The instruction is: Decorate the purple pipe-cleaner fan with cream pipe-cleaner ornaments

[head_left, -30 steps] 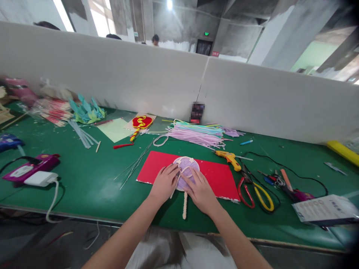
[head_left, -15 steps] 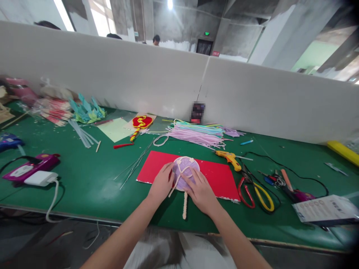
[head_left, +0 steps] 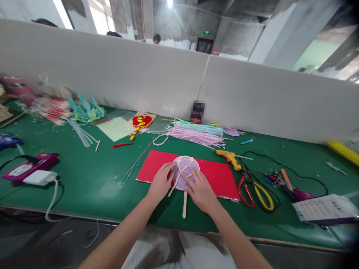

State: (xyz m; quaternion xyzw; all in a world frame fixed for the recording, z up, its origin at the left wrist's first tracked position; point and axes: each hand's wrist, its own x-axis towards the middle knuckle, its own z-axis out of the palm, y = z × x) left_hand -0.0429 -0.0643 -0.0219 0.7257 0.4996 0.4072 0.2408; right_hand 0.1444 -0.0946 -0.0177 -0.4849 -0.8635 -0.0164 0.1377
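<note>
A round lilac fan (head_left: 183,182) with a cream rim and a short twisted cream handle (head_left: 184,205) lies in front of me, partly over a red board (head_left: 221,179). A cream pipe cleaner (head_left: 176,180) curves across its face, one end reaching past the lower left rim. Two small cream shapes sit near the top. My left hand (head_left: 160,182) grips the fan's left edge with bent fingers. Spread over the right side, the fingers of my right hand (head_left: 202,188) lie on the fan and touch the pipe cleaner. They hide part of it.
Behind the board is a pile of pipe cleaners (head_left: 196,134), left of it a red and yellow fan (head_left: 141,121). A yellow glue gun (head_left: 230,158), scissors (head_left: 263,196) and a cable lie right. A purple power strip (head_left: 30,168) sits left. A white partition (head_left: 112,71) closes the back.
Hardly anything differs. Both hands stay on the fan, and the whole view has shifted very slightly.
</note>
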